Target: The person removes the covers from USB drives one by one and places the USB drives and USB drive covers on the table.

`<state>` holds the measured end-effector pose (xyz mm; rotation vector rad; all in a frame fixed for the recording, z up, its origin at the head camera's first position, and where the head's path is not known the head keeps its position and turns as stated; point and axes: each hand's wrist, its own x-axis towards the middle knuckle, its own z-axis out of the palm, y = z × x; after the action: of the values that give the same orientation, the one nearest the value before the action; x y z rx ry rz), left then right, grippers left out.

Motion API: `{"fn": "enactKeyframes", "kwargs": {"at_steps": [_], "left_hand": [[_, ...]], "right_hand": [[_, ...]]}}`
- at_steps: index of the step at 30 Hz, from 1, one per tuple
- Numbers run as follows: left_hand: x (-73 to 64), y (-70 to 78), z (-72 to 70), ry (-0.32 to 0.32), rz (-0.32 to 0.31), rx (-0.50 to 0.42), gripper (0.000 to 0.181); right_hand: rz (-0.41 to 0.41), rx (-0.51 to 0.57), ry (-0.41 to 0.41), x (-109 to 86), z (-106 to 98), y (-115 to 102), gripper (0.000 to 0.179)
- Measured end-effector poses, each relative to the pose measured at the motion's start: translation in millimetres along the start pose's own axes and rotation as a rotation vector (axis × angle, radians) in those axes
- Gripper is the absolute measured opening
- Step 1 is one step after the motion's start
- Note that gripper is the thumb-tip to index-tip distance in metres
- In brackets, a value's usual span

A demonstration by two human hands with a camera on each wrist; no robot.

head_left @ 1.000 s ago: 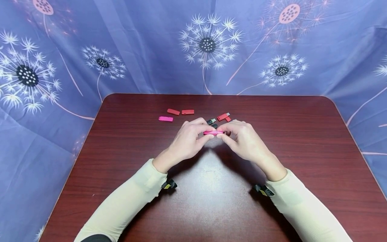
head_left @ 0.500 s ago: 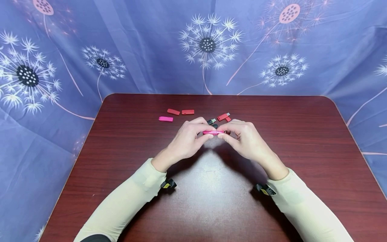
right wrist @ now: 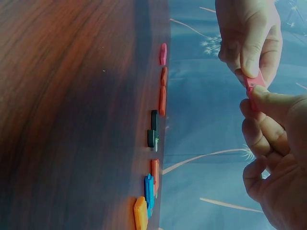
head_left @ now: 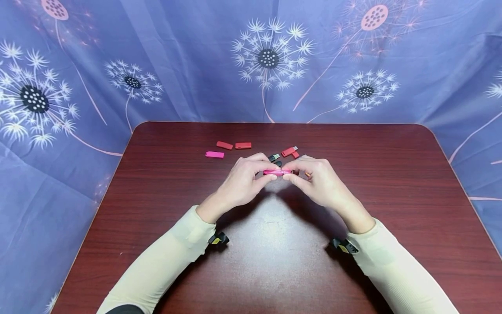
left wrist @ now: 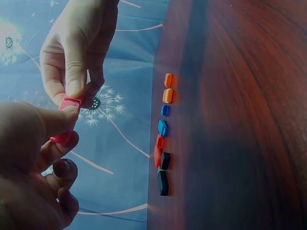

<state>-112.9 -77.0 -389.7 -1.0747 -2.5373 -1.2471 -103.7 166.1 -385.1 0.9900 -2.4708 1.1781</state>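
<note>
Over there, a slim pink stick (head_left: 278, 172) sits crosswise, raised, its ends pinched between fingertips of the left hand (head_left: 244, 181) and right hand (head_left: 320, 183).

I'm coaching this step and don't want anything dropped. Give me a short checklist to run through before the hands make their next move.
1. Left hand gripping the held pink stick: ok, it pinches it.
2. Right hand gripping it too: ok, pinched toward the other end.
3. Held stick clear of the table: ok, the wrist views show it raised above the surface.
4. Metal plugs on the table covered: not ok; the black drive and the red drive near the right hand show theirs bare.
5. Two red sticks away from the hands: ok, both lie beyond the left hand.
6. Held stick's parts fully joined: cannot tell, the hands cover too much.
</note>
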Motion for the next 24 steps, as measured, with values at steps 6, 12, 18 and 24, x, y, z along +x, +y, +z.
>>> {"fn": "enactKeyframes", "kwargs": {"at_steps": [6, 12, 18, 24], "left_hand": [[-1.7, 0.5, -1.2, 0.016, -0.049, 0.063, 0.019], [-2.5, -3.4, -2.2, 0.042, -0.084, 0.094, 0.021], [-1.5, -5.1, -1.0, 0.067, -0.065, 0.093, 0.019], [0.4, -7.5, 0.2, 0.097, -0.037, 0.073, 0.015]], "right_hand": [[0.022, -0.020, 0.024, -0.7, 0, 0, 0.016], [0.044, -0.044, 0.047, -1.4, -5, 2, 0.015], [0.058, -0.052, 0.040, -2.4, -8, 4, 0.015], [0.078, -0.066, 0.043, -3.1, -10, 6, 0.015]]}}
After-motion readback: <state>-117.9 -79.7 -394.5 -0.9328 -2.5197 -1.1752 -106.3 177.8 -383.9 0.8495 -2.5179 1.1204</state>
